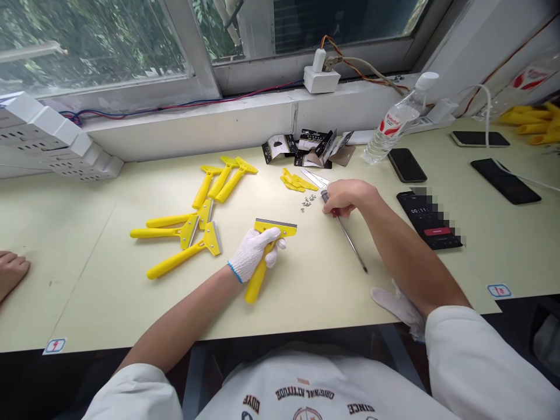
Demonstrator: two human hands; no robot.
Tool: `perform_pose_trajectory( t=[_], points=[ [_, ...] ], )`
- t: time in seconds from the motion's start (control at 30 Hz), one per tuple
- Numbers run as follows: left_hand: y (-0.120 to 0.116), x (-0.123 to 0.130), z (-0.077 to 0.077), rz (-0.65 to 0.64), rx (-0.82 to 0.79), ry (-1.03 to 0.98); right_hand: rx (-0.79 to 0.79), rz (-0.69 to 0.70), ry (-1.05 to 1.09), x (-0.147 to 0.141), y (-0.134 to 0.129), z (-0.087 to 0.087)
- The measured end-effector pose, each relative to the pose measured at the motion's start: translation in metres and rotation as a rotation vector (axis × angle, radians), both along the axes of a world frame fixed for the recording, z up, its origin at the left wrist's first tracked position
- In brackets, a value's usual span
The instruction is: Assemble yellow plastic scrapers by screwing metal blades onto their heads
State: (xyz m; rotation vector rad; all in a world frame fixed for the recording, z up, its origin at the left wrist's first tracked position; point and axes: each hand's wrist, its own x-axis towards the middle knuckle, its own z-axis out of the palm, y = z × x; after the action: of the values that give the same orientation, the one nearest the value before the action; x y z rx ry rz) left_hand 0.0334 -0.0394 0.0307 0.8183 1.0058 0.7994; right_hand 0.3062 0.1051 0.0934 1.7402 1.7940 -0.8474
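Observation:
My left hand point(258, 251), in a white glove, is wrapped round a yellow scraper point(257, 280) whose blade edge points away from me. Bare, my right hand point(345, 197) is closed on the handle of a screwdriver point(350, 238); its shaft slants down to the right over the table. Just left of that hand are several small screws point(306, 203). Behind them lie yellow plastic pieces point(295, 181) and pale flat blades point(315, 179). More yellow scrapers, with blades point(186, 256) and without visible blades point(227, 181), rest left of my left hand.
Black packaging point(312, 149) lies near the windowsill, beside a water bottle point(394, 122). Phones point(431, 219) lie on the right. A loose white glove point(400, 306) is at the front edge under my right forearm. Another person's hand point(12, 273) rests at the far left.

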Motion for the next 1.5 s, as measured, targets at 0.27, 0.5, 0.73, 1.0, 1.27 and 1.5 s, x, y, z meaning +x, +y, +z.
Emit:
perform_pose_trajectory(
  t=[0.27, 0.5, 0.73, 1.0, 1.27, 1.5],
  points=[
    [0.001, 0.000, -0.006, 0.031, 0.021, -0.008, 0.313, -0.020, 1.082, 0.017, -0.022, 0.054],
    [0.002, 0.002, -0.004, 0.066, -0.015, -0.056, 0.803, -0.199, 1.656, -0.015, -0.055, 0.071],
    [0.001, 0.004, -0.002, 0.074, -0.032, -0.059, 0.745, -0.094, 1.444, -0.031, -0.061, 0.059],
    [0.001, 0.004, -0.002, 0.074, -0.022, -0.049, 0.756, -0.067, 1.365, -0.030, -0.065, 0.060],
    [0.000, 0.009, 0.002, 0.134, -0.019, 0.032, 0.888, 0.164, 1.364, -0.033, -0.087, 0.073],
    [0.000, 0.010, -0.003, 0.164, 0.008, 0.053, 1.055, 0.373, 1.163, -0.035, -0.109, 0.072]
  ],
)
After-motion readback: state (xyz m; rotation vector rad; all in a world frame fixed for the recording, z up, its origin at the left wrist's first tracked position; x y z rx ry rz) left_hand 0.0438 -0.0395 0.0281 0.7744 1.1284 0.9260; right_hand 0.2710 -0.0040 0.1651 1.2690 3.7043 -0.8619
